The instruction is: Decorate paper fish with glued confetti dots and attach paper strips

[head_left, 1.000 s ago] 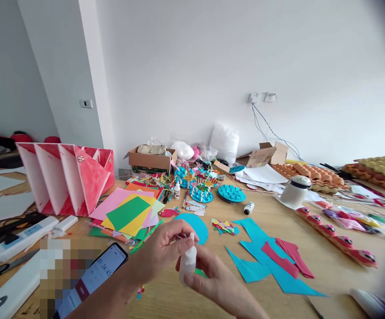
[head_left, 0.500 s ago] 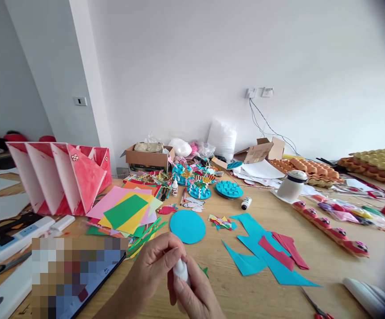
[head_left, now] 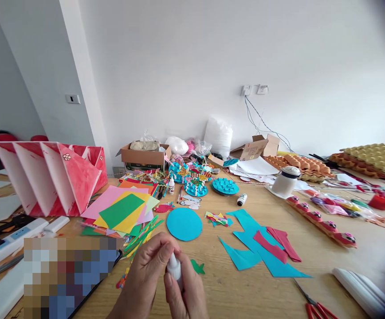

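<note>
A small white bottle [head_left: 174,268] is held upright between my two hands, low in the middle of the view. My right hand [head_left: 187,288] is wrapped round its body. The fingers of my left hand [head_left: 147,270] are closed at the bottle's top, where the tip is partly hidden. Just beyond them a blue paper circle [head_left: 184,224] lies flat on the wooden table [head_left: 212,292]. Right of my right hand is a green paper fish shape [head_left: 198,266].
Blue paper scraps [head_left: 242,259] and red-handled scissors [head_left: 315,308] lie to the right. Coloured sheets [head_left: 121,210], a phone [head_left: 106,279] and a red-and-white rack [head_left: 76,177] are at the left. Behind stand a glue bottle [head_left: 171,186], blue decorated discs [head_left: 225,186] and a lidded mug [head_left: 285,181].
The view has shifted slightly, so most things sit further left. More of the bottle and the green fish shape now shows. Both hands remain closed about the bottle.
</note>
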A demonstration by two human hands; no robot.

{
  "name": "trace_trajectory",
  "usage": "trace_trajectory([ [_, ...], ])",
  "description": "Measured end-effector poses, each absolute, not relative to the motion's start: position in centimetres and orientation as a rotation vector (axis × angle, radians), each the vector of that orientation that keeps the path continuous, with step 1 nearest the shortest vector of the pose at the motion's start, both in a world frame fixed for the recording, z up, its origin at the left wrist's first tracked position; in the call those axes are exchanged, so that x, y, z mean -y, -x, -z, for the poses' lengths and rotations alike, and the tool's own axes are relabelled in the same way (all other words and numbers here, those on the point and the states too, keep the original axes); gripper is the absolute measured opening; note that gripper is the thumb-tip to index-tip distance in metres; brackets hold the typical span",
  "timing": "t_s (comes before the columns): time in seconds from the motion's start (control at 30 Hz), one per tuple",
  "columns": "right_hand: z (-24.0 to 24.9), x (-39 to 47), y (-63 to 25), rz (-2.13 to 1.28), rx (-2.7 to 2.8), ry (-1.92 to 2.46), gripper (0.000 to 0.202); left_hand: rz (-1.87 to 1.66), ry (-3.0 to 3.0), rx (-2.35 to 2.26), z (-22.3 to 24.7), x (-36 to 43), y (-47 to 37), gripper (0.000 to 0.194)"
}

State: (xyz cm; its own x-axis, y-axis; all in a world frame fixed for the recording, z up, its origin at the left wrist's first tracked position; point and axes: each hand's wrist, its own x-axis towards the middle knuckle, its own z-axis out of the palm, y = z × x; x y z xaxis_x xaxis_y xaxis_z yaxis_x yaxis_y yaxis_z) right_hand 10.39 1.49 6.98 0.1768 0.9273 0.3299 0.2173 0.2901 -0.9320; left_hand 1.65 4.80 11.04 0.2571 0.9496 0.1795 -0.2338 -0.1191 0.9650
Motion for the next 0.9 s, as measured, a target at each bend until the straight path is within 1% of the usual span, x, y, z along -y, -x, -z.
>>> trace_trajectory([
  [0.07,-7.1,-1.8,-10.4,-0.774,1.341,1.161,0.045,-1.223,-1.185,-0.738,-10.8,-4.6,-1.9,0.021],
  [0.2,-6.4,-2.1,-10.7,-0.978,1.397,1.03,0.055,-1.217,-1.058,-0.717,-11.0,-4.9,-1.7,0.023],
  [0.3,-5.0,-1.6,-10.7,-1.083,1.337,1.04,0.05,-1.399,-1.072,-0.682,-12.3,-6.1,-0.7,0.025],
  [0.37,-4.3,-1.3,-10.8,-1.135,1.281,1.062,0.046,-1.558,-1.066,-0.644,-13.3,-6.9,0.0,0.022],
  [0.4,-4.1,-1.1,-11.0,-1.147,1.258,1.058,0.045,-1.579,-1.066,-0.644,-13.6,-7.2,0.3,0.019],
  [0.5,-4.4,-1.3,-11.8,-1.124,1.264,1.015,0.042,-1.522,-1.053,-0.666,-13.9,-7.7,0.5,0.019],
  [0.73,-6.1,-2.3,-13.7,-1.106,1.282,1.082,0.031,-1.44,-0.85,-0.706,-12.0,-7.6,-0.3,0.02],
  [0.83,-6.1,-2.3,-13.9,-1.095,1.272,1.11,0.03,-1.423,-0.743,-0.681,-11.7,-7.6,-0.5,0.017],
  [0.9,-5.7,-2.4,-14.2,-1.089,1.25,1.111,0.03,-1.348,-0.65,-0.64,-11.6,-7.7,-0.6,0.016],
])
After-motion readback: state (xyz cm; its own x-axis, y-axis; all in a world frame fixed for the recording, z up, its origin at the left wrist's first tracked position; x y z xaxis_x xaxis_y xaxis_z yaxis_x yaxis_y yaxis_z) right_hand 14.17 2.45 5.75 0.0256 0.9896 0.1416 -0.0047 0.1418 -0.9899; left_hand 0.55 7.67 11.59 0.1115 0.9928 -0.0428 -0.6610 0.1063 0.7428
